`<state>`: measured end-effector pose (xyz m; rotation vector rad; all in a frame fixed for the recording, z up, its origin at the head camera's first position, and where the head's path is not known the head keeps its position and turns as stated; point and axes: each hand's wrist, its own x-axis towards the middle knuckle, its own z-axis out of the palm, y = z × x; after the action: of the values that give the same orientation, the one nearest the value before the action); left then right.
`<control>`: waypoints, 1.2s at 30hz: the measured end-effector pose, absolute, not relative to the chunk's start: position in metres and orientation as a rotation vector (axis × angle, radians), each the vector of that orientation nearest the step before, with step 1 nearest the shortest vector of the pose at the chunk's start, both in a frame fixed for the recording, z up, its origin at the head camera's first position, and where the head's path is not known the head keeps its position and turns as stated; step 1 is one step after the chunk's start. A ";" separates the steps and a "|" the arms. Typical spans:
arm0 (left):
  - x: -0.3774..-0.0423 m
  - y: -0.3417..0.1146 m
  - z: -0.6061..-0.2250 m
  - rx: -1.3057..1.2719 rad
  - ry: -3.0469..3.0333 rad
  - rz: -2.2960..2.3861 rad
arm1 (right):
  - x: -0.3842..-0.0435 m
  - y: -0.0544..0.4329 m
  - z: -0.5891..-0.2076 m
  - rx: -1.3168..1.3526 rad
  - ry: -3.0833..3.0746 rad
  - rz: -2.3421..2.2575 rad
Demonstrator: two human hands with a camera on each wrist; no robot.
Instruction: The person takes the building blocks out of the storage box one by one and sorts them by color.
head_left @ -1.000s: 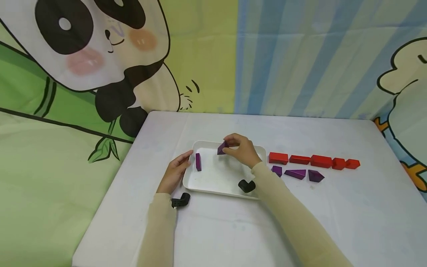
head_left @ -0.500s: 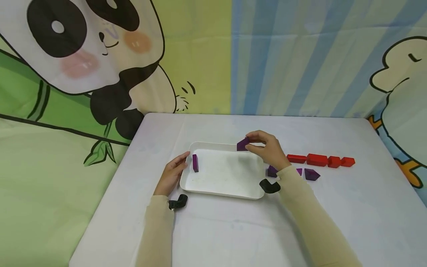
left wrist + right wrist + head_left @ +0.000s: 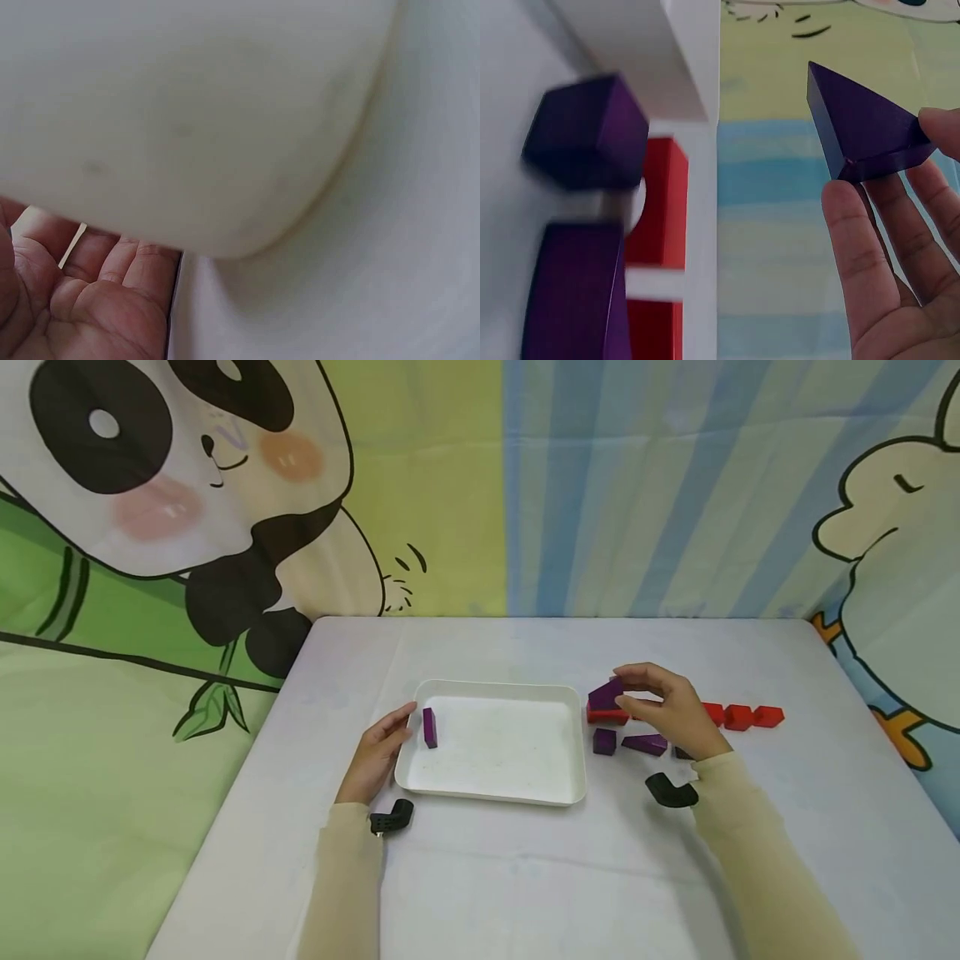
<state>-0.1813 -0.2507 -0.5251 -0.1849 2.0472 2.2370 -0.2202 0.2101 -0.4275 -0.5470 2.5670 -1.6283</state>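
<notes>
My right hand [image 3: 667,706] pinches a purple wedge-shaped block [image 3: 606,695] between thumb and fingers, above the left end of a row of red blocks. The block's slanted face [image 3: 866,124] shows in the right wrist view. My left hand [image 3: 378,752] rests against the left side of a white tray [image 3: 498,797], fingers fairly straight along its rim. In the left wrist view the tray's wall [image 3: 187,150] hides the fingertips of that hand. Inside the tray, near its left wall, stands a thin purple bar [image 3: 430,728].
Right of the tray lie a purple cube [image 3: 604,742] and a long purple wedge [image 3: 645,744]; another dark purple block is mostly behind my right wrist. The red row behind them ends at a red block [image 3: 768,717]. A printed cloth [image 3: 420,485] hangs behind the table.
My right hand has carried the purple wedge-shaped block rightward, from over the tray to above the red row. My left hand stays at the tray. The head view has shifted slightly.
</notes>
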 end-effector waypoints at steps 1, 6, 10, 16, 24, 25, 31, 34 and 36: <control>-0.181 -0.250 -0.525 -0.187 2.044 2.241 | -0.218 0.217 -0.428 -0.538 2.568 -1.634; -0.182 -0.250 -0.526 -0.200 2.036 2.242 | -0.207 0.249 -0.429 -0.499 2.629 -1.614; -0.182 -0.251 -0.526 -0.191 2.031 2.234 | -0.199 0.272 -0.432 -0.463 2.653 -1.617; -0.180 -0.252 -0.524 -0.215 2.034 2.225 | -0.189 0.304 -0.439 -0.354 2.757 -1.541; -0.181 -0.251 -0.522 -0.202 2.028 2.225 | -0.179 0.340 -0.454 -0.203 2.862 -1.431; -0.181 -0.251 -0.522 -0.205 2.027 2.226 | -0.178 0.342 -0.456 -0.190 2.864 -1.420; -0.182 -0.251 -0.524 -0.202 2.025 2.249 | -0.177 0.355 -0.471 -0.078 2.823 -1.307; -0.183 -0.251 -0.524 -0.194 2.019 2.254 | -0.178 0.359 -0.480 -0.022 2.780 -1.274; -0.183 -0.251 -0.524 -0.192 2.011 2.258 | -0.177 0.362 -0.485 -0.001 2.759 -1.275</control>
<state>-0.1829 -0.2507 -0.5244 -0.1917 2.0111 2.2578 -0.1773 0.3621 -0.4851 -0.0011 2.7587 -1.2748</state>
